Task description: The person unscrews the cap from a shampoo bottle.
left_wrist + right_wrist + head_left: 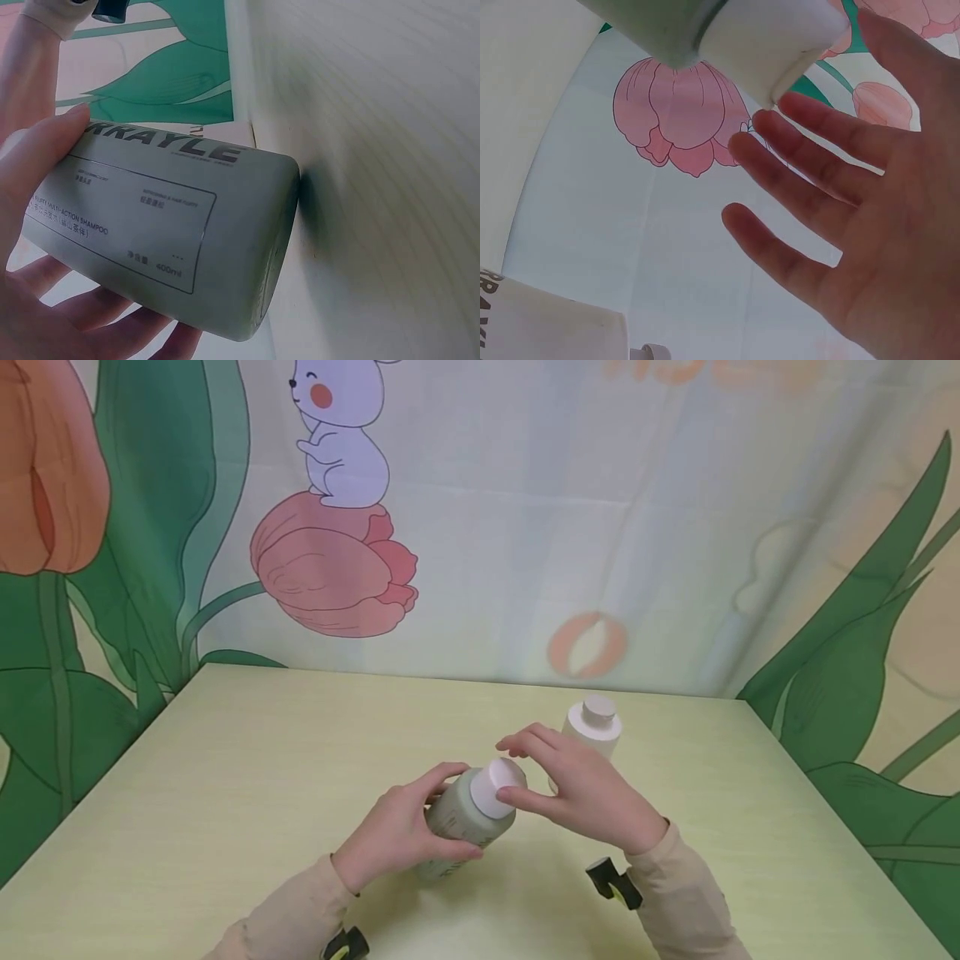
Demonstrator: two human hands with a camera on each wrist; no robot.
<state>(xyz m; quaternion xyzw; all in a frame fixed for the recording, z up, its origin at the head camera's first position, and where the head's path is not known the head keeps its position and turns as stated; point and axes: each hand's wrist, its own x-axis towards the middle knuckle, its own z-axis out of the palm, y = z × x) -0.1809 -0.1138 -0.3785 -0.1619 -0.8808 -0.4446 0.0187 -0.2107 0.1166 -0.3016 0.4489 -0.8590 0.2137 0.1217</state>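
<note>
My left hand [393, 828] grips a grey-green shampoo bottle [456, 820] around its body, thumb on the near side. The bottle leans with its white cap [489, 789] up and to the right. In the left wrist view the printed label shows, and the base of the shampoo bottle [247, 247] is right at the tabletop. My right hand [588, 789] is beside the cap, fingers spread and extended. From the right wrist view, thumb and fingertips are right at the edges of the white cap [769, 45], with the palm of the right hand [900, 217] facing it.
Behind my right hand stands a white bottle [592, 727] with a narrower cap, partly hidden by the hand. Both bottles are on a pale yellow-green table [262, 777]. A printed cloth [487, 527] with tulips and a white cartoon animal hangs along the table's back edge.
</note>
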